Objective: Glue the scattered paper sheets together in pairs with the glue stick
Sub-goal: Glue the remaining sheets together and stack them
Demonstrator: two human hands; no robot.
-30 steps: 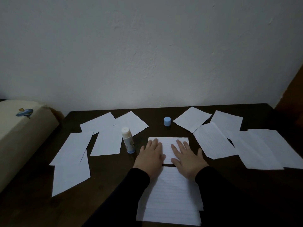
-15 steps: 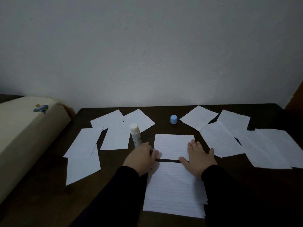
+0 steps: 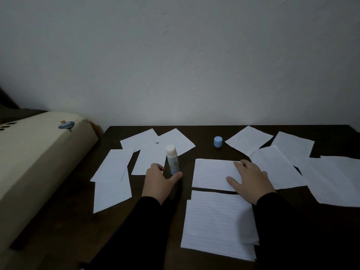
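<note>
While a person in black sleeves sits at a dark brown wooden table (image 3: 194, 133), the left hand (image 3: 158, 181) curls around the base of an uncapped white glue stick with a blue bottom (image 3: 172, 162), thumb touching its lower right side and fingers bent on its left; whether the grip is firm cannot be told. That glue stick stands upright on the table, left of centre, just beside a small lined white paper sheet (image 3: 212, 175). On this sheet the right hand (image 3: 251, 181) lies flat, fingers spread and straight, pressing its right half. Directly below it, across a thin dark gap, lies a stack of larger lined white sheets (image 3: 218, 223) near the table's front edge. A small light blue round cap (image 3: 218, 141) stands alone toward the back of the table, well apart from the glue stick. Several loose white sheets (image 3: 115, 172) overlap one another on the left side, and more loose white sheets (image 3: 292, 164) overlap on the right. A cream cushioned surface with a small spinning-top picture (image 3: 39, 152) sits left of the table, and a plain white wall (image 3: 175, 65) rises behind.
</note>
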